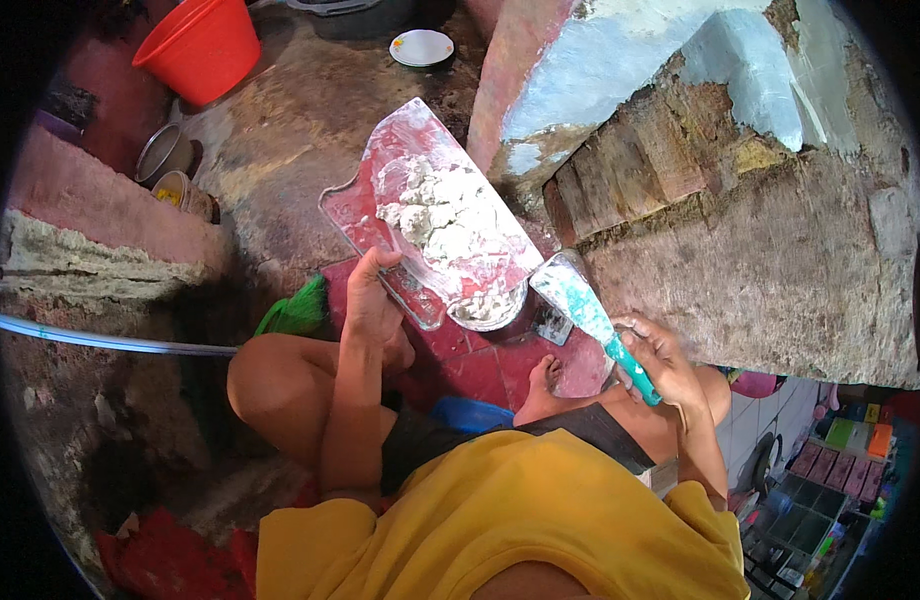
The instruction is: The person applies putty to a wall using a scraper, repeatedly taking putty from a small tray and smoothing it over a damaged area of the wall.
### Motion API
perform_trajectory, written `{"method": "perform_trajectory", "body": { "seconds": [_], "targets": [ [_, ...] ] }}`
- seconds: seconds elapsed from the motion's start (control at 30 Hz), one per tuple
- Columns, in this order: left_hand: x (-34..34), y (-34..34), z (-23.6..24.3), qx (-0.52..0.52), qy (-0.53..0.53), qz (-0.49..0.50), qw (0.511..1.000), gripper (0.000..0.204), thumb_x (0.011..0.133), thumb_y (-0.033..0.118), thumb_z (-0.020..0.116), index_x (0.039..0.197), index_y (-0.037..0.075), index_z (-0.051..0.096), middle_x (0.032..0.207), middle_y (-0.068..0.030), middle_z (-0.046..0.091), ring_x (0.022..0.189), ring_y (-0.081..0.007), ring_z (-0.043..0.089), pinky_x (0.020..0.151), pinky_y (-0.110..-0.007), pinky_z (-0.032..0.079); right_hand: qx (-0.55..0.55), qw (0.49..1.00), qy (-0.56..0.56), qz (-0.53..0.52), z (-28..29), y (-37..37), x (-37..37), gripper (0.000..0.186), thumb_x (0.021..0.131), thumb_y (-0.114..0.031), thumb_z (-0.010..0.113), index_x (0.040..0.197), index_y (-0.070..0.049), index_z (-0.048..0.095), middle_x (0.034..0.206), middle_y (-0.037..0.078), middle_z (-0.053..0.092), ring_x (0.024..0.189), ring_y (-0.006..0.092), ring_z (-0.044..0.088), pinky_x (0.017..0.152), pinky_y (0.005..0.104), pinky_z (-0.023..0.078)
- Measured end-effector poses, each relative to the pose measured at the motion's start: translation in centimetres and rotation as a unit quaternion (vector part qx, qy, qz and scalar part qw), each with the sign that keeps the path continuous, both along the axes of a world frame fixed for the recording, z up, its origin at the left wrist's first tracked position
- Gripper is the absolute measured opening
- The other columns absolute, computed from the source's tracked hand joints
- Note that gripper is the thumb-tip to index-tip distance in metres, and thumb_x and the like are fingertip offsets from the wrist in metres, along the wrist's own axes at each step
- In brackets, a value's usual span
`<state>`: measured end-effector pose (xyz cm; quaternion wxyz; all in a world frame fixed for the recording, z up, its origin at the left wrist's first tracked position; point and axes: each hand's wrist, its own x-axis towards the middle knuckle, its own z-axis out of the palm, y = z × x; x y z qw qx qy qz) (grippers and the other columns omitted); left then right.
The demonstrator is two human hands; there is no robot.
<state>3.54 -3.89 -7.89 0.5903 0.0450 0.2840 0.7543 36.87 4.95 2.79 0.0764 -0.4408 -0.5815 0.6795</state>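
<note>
My left hand grips the lower left edge of a flat red board smeared with white. A lumpy heap of white putty lies across its middle. By the board's near end shows the rounded rim of a container with white paste inside; the board hides part of it. My right hand is closed around the teal handle of a putty knife. White paste coats its wide blade, which points up and left, close to the board's right corner.
A rough wall block with white-blue patches rises on the right. A red bucket, a white plate and a bowl stand farther off. Green bristles are left of my knees. A pale hose crosses the left side.
</note>
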Motion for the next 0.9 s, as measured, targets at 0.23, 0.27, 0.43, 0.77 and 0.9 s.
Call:
{"method": "perform_trajectory", "body": {
  "seconds": [0.23,0.27,0.43,0.77,0.9],
  "targets": [
    [0.4,-0.5,-0.1,-0.040,-0.012,-0.027,0.999,0.039,0.078,0.011,0.052,0.114,-0.006,0.054,0.105,-0.0137,0.063,0.092,-0.0258,0.063,0.087,-0.039,0.050,0.002,1.000,-0.006,-0.023,-0.2,-0.6,-1.0,0.031,0.097,-0.026,0.050,0.119,-0.004,0.054,0.066,0.002,0.055,0.054,0.0070,0.052,0.044,0.0215,0.041],
    [0.6,-0.6,-0.6,-0.049,-0.022,-0.032,0.998,0.039,0.078,0.010,0.052,0.113,-0.006,0.054,0.105,-0.0137,0.063,0.093,-0.0257,0.063,0.087,-0.039,0.050,0.011,1.000,-0.003,-0.022,-0.3,-0.6,-1.3,0.031,0.097,-0.026,0.050,0.119,-0.004,0.054,0.066,0.002,0.055,0.054,0.0069,0.052,0.044,0.0215,0.041],
    [1.2,-0.6,-2.6,-0.065,-0.048,-0.074,0.994,0.039,0.075,0.007,0.053,0.112,-0.006,0.055,0.103,-0.0136,0.063,0.094,-0.0252,0.062,0.087,-0.039,0.050,0.046,0.999,0.010,-0.011,-1.4,-0.6,-1.3,0.031,0.097,-0.026,0.049,0.118,-0.004,0.054,0.066,0.002,0.055,0.051,0.0078,0.051,0.044,0.0213,0.041],
    [0.7,-0.8,1.4,-0.096,-0.014,-0.116,0.988,0.047,0.072,0.011,0.051,0.116,-0.005,0.051,0.102,-0.0164,0.062,0.089,-0.0298,0.063,0.083,-0.044,0.052,0.048,0.996,-0.021,0.072,0.8,2.1,-1.7,0.030,0.096,-0.025,0.051,0.116,-0.005,0.058,0.067,0.001,0.057,0.053,0.0054,0.051,0.044,0.0206,0.041],
    [0.7,-0.8,1.9,-0.147,0.039,-0.120,0.981,0.046,0.073,0.014,0.051,0.115,-0.005,0.051,0.096,-0.0161,0.063,0.080,-0.0269,0.065,0.075,-0.039,0.055,0.033,0.995,-0.032,0.083,0.7,2.4,-1.6,0.029,0.096,-0.024,0.052,0.118,-0.005,0.058,0.067,0.000,0.057,0.054,0.0051,0.051,0.045,0.0206,0.041]
  ]
}}
